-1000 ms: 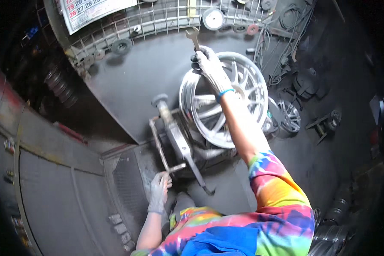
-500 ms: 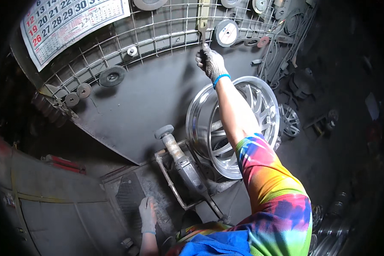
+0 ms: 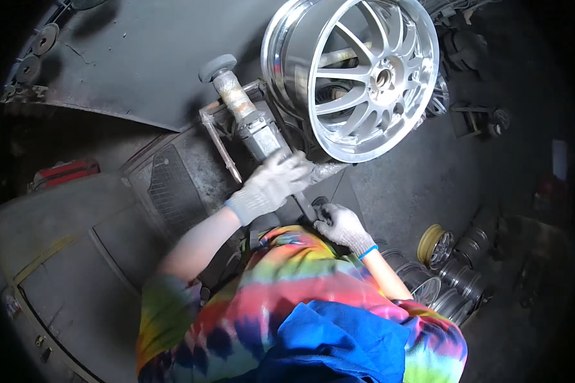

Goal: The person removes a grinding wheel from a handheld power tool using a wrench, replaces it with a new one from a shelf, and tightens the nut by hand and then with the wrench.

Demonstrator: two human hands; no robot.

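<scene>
**Both gloved hands low and close in front of me**

My left hand (image 3: 271,182), in a grey knit glove, reaches forward with the forearm bare and stretched out from my tie-dye sleeve, fingers (image 3: 294,167) curled over and closed. My right hand (image 3: 340,225), gloved the same with a blue cuff at the wrist, sits nearer my chest, elbow bent sharply, fingers folded down. The two hands lie just beside each other, not touching.

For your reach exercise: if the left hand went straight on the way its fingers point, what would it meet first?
The left hand points up-right; past the grey tool it grips, it would probably meet the silver wheel first, though depth is unclear.
</scene>
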